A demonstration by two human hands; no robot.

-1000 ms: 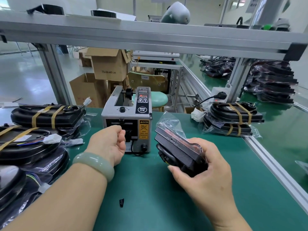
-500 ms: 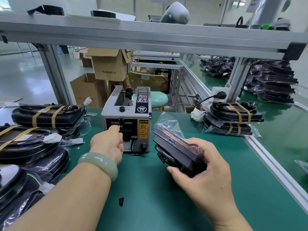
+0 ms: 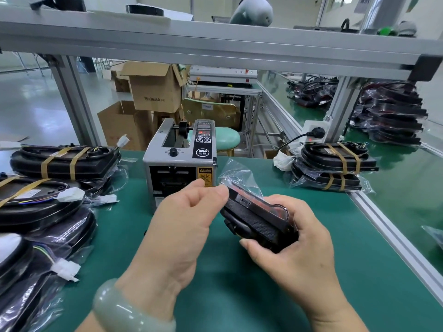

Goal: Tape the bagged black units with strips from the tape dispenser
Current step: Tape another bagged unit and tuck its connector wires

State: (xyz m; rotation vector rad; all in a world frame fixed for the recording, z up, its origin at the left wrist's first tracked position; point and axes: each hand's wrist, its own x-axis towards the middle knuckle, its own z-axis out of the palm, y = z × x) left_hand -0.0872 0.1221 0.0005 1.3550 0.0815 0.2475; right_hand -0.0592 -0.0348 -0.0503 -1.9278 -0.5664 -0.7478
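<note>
At the bench's [image 3: 239,295] middle, before the tape dispenser [image 3: 179,164], the right hand [image 3: 294,248] grips a bagged black unit [image 3: 256,219]. The left hand [image 3: 187,216], thumb and forefinger pinched, meets its bag. No strip is discernible. Next, seemingly: pressing tape flat.

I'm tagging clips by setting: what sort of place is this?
Probably a factory packing station: a green-matted bench under an aluminium frame, an electric tape dispenser, and stacks of bagged black units bound with tape.

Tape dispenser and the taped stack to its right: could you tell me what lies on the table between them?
Only bare green mat, in the head view.
</note>
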